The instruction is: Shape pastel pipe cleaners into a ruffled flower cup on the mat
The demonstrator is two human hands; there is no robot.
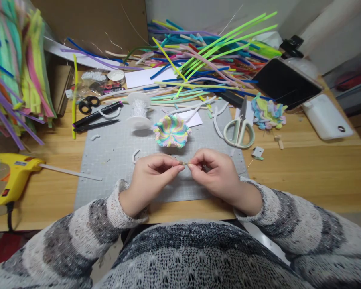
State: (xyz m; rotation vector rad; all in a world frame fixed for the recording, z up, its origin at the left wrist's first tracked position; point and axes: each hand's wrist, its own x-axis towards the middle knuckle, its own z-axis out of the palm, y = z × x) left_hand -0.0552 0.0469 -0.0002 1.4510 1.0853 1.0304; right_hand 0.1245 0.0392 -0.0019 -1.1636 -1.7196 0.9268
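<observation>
Over the front of the grey cutting mat [108,176], my left hand [156,170] and my right hand [213,172] meet fingertip to fingertip. Both are closed in a pinch on a tiny gold-coloured piece [183,163]; its kind is too small to make out. Just beyond the fingers sits a ruffled pastel flower [172,131] that looks made of pipe cleaners. A spool of clear thread [138,110] stands to its left. White-handled scissors [239,128] lie to the right, past my right hand. A short white pipe-cleaner piece [135,155] rests near my left hand.
A yellow glue gun [18,174] lies at the left with its stick pointing to the mat. Pens [98,114] and black-handled scissors [88,104] are behind. Colourful pipe cleaners [204,60] heap along the back. At right are a second pastel flower [268,112], a tablet [289,82] and a white power bank [327,117].
</observation>
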